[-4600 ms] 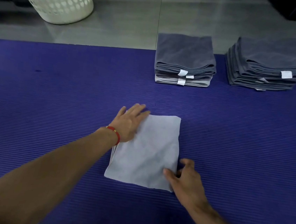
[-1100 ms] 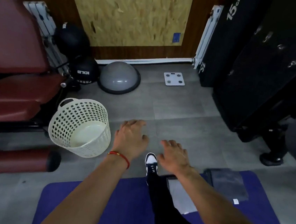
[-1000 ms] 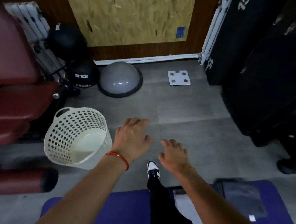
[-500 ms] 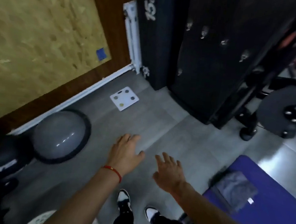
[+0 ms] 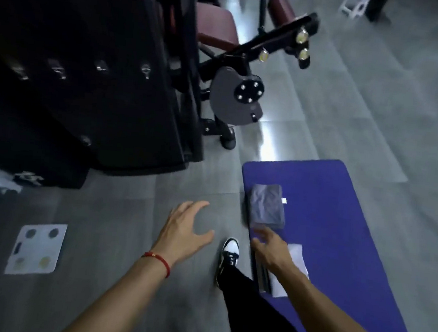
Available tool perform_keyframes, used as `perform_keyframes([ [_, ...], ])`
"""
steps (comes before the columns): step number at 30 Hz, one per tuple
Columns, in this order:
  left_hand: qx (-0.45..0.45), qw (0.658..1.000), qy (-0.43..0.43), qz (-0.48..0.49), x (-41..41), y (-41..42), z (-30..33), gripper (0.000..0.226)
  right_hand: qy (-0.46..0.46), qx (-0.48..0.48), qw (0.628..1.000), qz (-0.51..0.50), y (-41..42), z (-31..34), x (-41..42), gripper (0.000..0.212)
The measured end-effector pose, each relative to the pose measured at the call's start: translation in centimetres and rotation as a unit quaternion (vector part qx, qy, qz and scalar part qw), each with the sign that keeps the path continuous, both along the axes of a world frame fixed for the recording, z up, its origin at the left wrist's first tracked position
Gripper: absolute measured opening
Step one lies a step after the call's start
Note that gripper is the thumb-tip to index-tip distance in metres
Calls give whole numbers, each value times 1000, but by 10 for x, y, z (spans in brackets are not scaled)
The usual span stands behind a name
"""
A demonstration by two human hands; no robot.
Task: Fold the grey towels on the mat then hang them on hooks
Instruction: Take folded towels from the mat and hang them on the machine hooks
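Observation:
A blue mat [image 5: 340,232] lies on the grey floor at the right. One stack of folded dark grey towels [image 5: 266,204] sits near its left edge. A second stack with a light grey towel [image 5: 297,260] on top lies closer to me, partly hidden by my right arm. My right hand [image 5: 269,245] hovers over that nearer stack, fingers spread and blurred, holding nothing. My left hand [image 5: 183,228], with a red wrist string, is open over the bare floor. Metal hooks [image 5: 145,70] line the black panel at upper left.
A black gym machine [image 5: 233,97] with a maroon seat stands beyond the mat. A white bathroom scale [image 5: 37,248] lies on the floor at lower left. My leg and black-and-white shoe [image 5: 229,253] stand between my hands.
The view has swung right from the wall and basket towards the mat and gym machine. My right hand has moved over the nearer towel stack; both hands hold nothing.

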State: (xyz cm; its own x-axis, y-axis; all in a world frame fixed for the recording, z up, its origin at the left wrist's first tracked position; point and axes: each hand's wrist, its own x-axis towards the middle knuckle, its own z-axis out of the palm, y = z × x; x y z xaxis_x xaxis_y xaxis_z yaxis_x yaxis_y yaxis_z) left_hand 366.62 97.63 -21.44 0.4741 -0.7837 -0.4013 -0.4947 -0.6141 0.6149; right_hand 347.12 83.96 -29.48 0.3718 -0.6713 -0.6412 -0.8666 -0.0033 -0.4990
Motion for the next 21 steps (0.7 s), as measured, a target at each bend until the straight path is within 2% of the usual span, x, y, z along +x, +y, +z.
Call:
perform_keyframes([
  [4,-10,994,77,83,18,-82,-41,51,2,46,994,-95,-54,-63,0,41],
  [8,-8,994,52,97,35,-177,-127,48,37,59,994,-90,-114,-153,8,36],
  [12,11,992,74,99,49,-263,-246,44,89,46,995,-25,-187,-263,26,40],
  [16,50,988,101,103,58,-316,-376,38,72,20,996,44,-264,-381,50,63],
  [21,14,990,94,107,71,-343,-503,41,106,-54,976,182,-355,-519,84,79],
])
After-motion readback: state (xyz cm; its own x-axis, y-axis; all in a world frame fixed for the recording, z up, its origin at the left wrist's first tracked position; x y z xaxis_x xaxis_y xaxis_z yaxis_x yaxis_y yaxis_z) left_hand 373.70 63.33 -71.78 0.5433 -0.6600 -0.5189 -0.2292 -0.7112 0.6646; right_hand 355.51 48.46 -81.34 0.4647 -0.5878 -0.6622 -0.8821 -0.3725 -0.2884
